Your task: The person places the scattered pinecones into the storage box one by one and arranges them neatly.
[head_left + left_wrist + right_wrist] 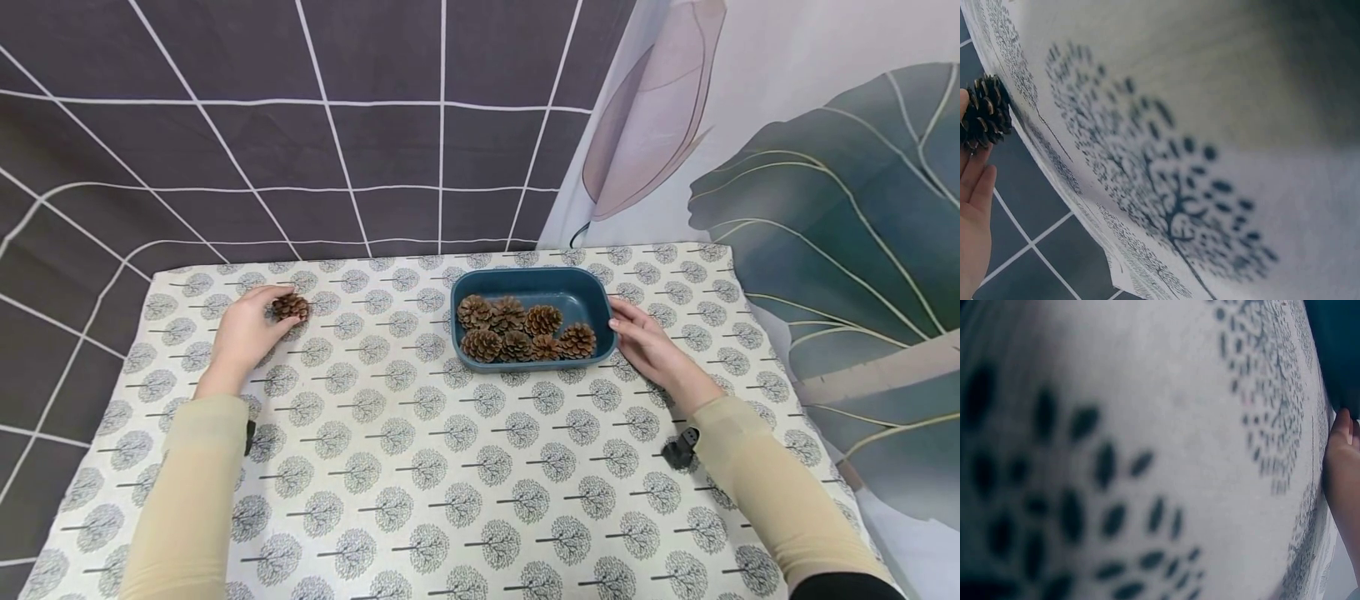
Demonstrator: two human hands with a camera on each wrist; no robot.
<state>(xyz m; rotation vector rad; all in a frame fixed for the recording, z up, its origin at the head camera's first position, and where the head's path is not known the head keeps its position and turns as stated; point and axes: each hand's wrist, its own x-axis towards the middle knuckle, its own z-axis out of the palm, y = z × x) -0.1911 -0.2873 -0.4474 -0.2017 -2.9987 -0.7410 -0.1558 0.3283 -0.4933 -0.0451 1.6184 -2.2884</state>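
At the far left of the cloth, my left hand [246,333] has a brown pine cone [290,307] between its thumb and fingers. The left wrist view catches the same pine cone [986,111] at its left edge, close over the cloth, with fingers [979,181] beside it. Several more pine cones [516,346] lie in a blue rectangular tub [540,367], bunched toward its left and front. My right hand [651,346] rests its fingertips against the tub's right end. In the right wrist view those fingers [1340,428] meet the dark blue wall [1341,356].
A cream cloth with printed trees [420,500] covers the table. Behind it hangs a dark curtain with a white grid [382,150]; a leaf-patterned curtain [825,208] hangs at the right. A small black device [681,450] sits by the right wrist.
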